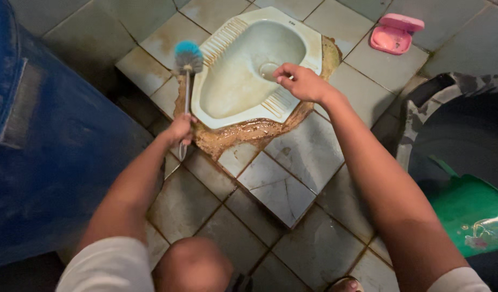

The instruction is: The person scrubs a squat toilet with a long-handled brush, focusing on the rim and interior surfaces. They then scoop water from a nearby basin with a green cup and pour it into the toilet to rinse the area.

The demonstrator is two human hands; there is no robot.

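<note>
A white squat toilet pan (227, 89) is set in a raised tiled step, with brown staining around its rim. My left hand (180, 128) grips the handle of a toilet brush (188, 57), whose blue bristle head rests at the pan's left edge. My right hand (300, 82) hovers over the pan's right footrest, fingers curled around something small and pale that I cannot make out.
A large blue barrel (49, 157) stands at the left. A pink soap dish (395, 33) lies on the tiles at the back right. At the right sits a dark patterned tub (454, 124) with a green scoop (470, 211) in it. My knee (192, 265) is at the bottom.
</note>
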